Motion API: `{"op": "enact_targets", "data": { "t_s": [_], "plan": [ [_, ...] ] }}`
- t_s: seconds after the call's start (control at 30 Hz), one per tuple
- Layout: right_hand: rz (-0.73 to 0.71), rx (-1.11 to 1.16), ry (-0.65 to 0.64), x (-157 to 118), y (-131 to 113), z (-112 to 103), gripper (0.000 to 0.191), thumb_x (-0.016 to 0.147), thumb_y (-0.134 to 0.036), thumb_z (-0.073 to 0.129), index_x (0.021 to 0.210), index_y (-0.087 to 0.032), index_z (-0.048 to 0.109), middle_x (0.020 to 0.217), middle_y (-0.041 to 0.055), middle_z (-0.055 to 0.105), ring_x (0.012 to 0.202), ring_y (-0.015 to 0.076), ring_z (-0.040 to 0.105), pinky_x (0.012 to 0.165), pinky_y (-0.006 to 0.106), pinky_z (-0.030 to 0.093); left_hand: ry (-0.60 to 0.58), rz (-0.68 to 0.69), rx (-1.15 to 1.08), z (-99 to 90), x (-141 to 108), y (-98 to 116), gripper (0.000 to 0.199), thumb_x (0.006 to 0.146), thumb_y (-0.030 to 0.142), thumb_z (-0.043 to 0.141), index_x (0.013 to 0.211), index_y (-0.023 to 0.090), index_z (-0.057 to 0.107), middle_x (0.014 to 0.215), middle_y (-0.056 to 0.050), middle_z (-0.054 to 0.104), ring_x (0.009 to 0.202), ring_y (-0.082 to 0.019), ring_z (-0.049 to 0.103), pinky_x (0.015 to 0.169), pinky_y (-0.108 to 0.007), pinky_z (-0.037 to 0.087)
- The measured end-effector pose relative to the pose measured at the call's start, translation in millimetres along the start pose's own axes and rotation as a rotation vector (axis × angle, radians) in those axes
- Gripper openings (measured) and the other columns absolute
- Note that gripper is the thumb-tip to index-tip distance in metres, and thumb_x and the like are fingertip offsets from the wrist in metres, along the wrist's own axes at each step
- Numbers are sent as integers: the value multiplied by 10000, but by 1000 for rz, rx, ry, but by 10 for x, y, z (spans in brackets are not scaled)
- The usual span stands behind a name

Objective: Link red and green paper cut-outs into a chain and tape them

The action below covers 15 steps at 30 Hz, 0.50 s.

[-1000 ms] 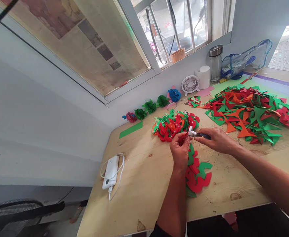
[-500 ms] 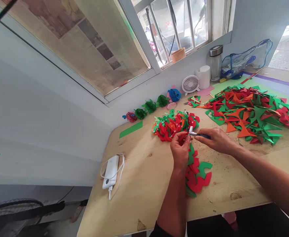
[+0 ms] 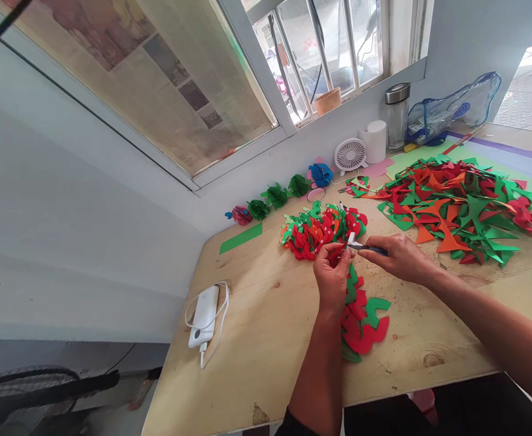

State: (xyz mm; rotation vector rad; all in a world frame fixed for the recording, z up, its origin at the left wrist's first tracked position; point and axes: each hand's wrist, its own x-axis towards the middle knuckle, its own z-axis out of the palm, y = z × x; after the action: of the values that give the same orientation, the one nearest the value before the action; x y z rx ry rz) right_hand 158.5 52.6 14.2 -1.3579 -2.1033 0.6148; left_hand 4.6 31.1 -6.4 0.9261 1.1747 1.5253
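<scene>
My left hand [image 3: 332, 272] is closed in a pinch, with red paper showing between its fingers. A small white strip [image 3: 351, 238] stands up at its fingertips. My right hand [image 3: 402, 257] is wrapped round a slim dark-handled tool [image 3: 375, 249], whose tip meets the white strip. Its exact kind is too small to make out. Just behind the hands lies a heap of red, orange and green cutouts [image 3: 309, 236], many bearing small white patches. More curved red and green cutouts [image 3: 361, 327] are spread beside my left forearm, partly covered by it.
A large pile of paper scraps [image 3: 457, 209] covers the table's right side. At left lies a white power bank [image 3: 205, 315] with its cable. Along the wall stand green paper figures [image 3: 276, 195], a small fan [image 3: 350, 154] and a glass bottle [image 3: 397, 118].
The tool's tip has shifted very slightly at the white strip. Both hands stay in nearly the same place, and the piles have not moved.
</scene>
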Motion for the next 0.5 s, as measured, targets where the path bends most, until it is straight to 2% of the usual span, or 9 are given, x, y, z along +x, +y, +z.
{"op": "enact_targets", "data": {
  "t_s": [0.17, 0.33, 0.5],
  "plan": [
    [42, -27, 24, -2, 1, -2, 377, 836, -522, 450, 702, -213, 618, 500, -36, 446, 485, 103, 379, 480, 213, 260, 5, -6, 32, -2, 0, -1, 291, 645, 312, 761, 842, 159, 610, 730, -33, 669, 698, -139, 647, 634, -233, 485],
    [51, -87, 118, 10, 26, -9, 381, 834, -529, 453, 672, -211, 584, 502, -29, 453, 483, 108, 374, 477, 217, 247, 10, 37, 100, 5, -8, 1, 287, 659, 328, 749, 849, 159, 614, 727, -34, 669, 686, -137, 642, 645, -238, 485],
    [26, -169, 211, 17, 51, -16, 361, 821, -542, 472, 750, -208, 592, 559, -12, 533, 501, 121, 454, 487, 222, 254, -19, 38, 156, 50, -49, -23, 299, 678, 368, 726, 854, 153, 616, 724, -42, 666, 677, -138, 632, 650, -246, 483]
  ]
}}
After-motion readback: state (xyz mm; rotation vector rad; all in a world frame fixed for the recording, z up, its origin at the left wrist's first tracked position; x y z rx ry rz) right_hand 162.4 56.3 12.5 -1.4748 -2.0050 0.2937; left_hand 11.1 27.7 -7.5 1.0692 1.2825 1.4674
